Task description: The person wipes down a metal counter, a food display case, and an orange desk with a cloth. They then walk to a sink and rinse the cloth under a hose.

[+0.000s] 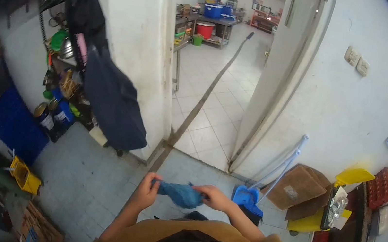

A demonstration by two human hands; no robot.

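Observation:
A crumpled blue cloth-like item (183, 195) is stretched between my two hands, in front of my body and above the tiled floor. The fingers of my left hand (146, 189) pinch its left end. At its right end, my right hand (213, 197) grips it between thumb and fingers. The middle of the item bulges and hangs slightly. Whether it is a hairnet or a thin rag cannot be made out.
Ahead is a doorway with an open white door (278, 78). A dark garment (109, 95) hangs at the left. A blue dustpan (247, 196) and cardboard (295, 186) lean at the right. A yellow bucket (25, 176) stands at the lower left.

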